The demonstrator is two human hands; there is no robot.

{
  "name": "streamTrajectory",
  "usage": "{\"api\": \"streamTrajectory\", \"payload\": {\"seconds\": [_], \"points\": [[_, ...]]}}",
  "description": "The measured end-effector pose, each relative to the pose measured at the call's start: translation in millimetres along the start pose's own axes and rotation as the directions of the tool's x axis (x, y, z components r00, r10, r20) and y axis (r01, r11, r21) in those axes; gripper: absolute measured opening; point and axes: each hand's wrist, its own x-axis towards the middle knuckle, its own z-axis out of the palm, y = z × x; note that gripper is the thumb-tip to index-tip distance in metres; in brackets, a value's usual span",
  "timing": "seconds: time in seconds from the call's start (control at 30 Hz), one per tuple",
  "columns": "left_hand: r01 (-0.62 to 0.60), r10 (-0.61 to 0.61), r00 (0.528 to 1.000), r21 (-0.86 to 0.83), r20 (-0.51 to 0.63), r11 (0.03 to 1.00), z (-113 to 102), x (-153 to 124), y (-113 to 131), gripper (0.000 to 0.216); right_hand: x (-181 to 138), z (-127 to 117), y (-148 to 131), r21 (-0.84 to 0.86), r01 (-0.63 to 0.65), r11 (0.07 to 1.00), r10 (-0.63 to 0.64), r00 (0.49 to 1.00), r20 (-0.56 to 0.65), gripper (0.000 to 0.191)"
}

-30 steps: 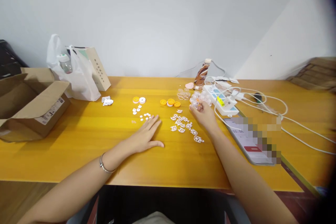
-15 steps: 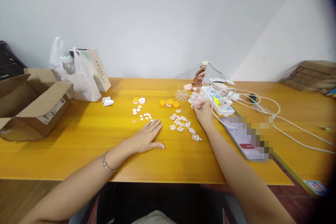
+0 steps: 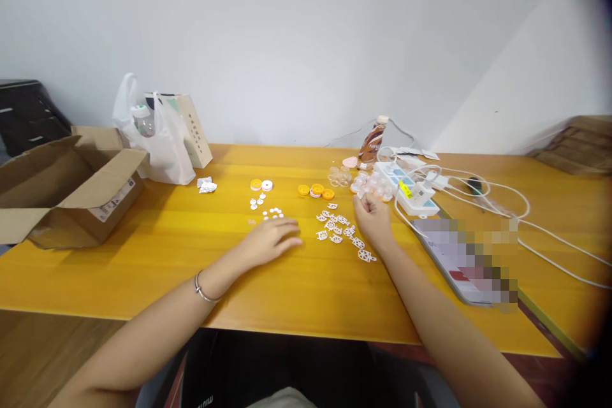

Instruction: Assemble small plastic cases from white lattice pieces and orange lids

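Note:
My left hand (image 3: 271, 238) rests on the yellow table (image 3: 143, 255), its fingers curled loosely, just below a scatter of small white discs (image 3: 268, 211). My right hand (image 3: 373, 217) is closed in a pinch beside a cluster of clear plastic caps (image 3: 370, 183); what it pinches is too small to make out. White wheel-shaped pieces (image 3: 340, 229) lie between my hands. Three orange rings (image 3: 315, 190) sit behind them, and an orange and a white ring (image 3: 261, 185) lie further left.
An open cardboard box (image 3: 67, 191) and a white plastic bag (image 3: 153, 140) stand at the left. A white power strip (image 3: 411, 194) with cables, a brown bottle (image 3: 373, 139) and a phone (image 3: 463, 261) lie at the right.
My left hand's fingers have curled from flat and spread. My right hand has drawn back from the clear caps toward me. The view has shifted a little to the left.

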Motion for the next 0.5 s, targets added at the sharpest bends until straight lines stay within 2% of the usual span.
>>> {"api": "streamTrajectory", "payload": {"seconds": [0.07,0.1,0.17,0.23,0.33,0.43,0.5], "points": [[0.106,-0.102,0.987,0.026,-0.127,0.994,-13,3,-17,0.032,-6,2,-3,0.028,0.023,0.999,-0.024,0.998,0.052,0.038],[0.207,-0.194,0.949,0.028,-0.248,0.978,-19,3,-28,0.029,-8,3,-4,0.040,0.030,0.999,-0.033,0.997,0.075,0.039],[0.306,-0.280,0.899,0.026,-0.336,0.952,-30,2,-52,0.029,-9,6,-3,0.061,0.039,0.997,-0.045,0.993,0.112,0.040],[0.363,-0.334,0.876,0.019,-0.348,0.932,-35,0,-75,0.029,-9,8,0,0.075,0.042,0.996,-0.052,0.989,0.136,0.040],[0.407,-0.388,0.871,0.001,-0.301,0.914,-33,0,-97,0.022,-8,10,3,0.086,0.046,0.995,-0.059,0.986,0.157,0.040],[0.441,-0.424,0.857,-0.007,-0.294,0.897,-32,4,-100,0.014,-8,11,4,0.093,0.050,0.994,-0.065,0.984,0.166,0.040],[0.455,-0.433,0.841,-0.008,-0.325,0.890,-35,5,-89,0.015,-8,11,3,0.097,0.051,0.994,-0.067,0.984,0.165,0.040]]}}
